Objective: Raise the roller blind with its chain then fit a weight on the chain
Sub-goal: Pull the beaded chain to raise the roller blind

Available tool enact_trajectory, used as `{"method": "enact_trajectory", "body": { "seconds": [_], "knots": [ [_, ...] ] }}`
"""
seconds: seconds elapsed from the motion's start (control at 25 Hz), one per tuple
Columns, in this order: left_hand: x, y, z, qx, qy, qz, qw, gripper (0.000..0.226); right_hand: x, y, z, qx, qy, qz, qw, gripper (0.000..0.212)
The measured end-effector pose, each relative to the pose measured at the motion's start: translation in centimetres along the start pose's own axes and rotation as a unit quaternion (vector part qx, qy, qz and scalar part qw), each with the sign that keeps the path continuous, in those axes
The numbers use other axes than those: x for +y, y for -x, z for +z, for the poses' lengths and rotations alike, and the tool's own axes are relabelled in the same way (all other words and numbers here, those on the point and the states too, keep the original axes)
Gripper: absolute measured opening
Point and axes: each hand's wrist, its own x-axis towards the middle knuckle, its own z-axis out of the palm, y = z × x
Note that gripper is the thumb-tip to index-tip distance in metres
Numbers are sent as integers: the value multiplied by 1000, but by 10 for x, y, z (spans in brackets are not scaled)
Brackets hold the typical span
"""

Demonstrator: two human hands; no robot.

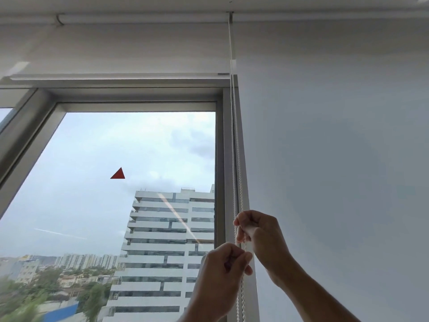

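The white roller blind (120,49) is rolled high, its bottom bar (116,76) just above the window frame's top. A white bead chain (234,140) hangs in two strands from the bracket at the top right of the blind, down along the frame's right side. My right hand (262,235) pinches the chain higher up, with a small white piece (250,230) showing between its fingers. My left hand (222,273) is closed on the chain just below and to the left. The strands continue down past both hands.
A grey window frame (220,159) borders the glass, with a red triangle sticker (118,174) on the pane and tall buildings outside. A plain white wall (336,147) fills the right. A small white clip (232,65) sits on the chain near the blind's edge.
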Motion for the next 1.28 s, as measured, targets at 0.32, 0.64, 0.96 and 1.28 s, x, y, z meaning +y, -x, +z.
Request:
{"method": "enact_trajectory", "body": {
  "seconds": [0.32,0.64,0.96,1.28],
  "knots": [
    [-2,-2,1,35,-21,8,999,17,0,5,-1,-10,-20,32,999,18],
    [-17,19,5,2,18,0,1000,17,20,29,-6,-14,-18,44,999,21],
    [-36,69,14,-47,92,-92,990,8,61,72,-15,-12,0,96,995,25],
    [-78,156,32,-76,132,-137,979,7,112,143,-22,-44,43,155,986,15]
  ]
}}
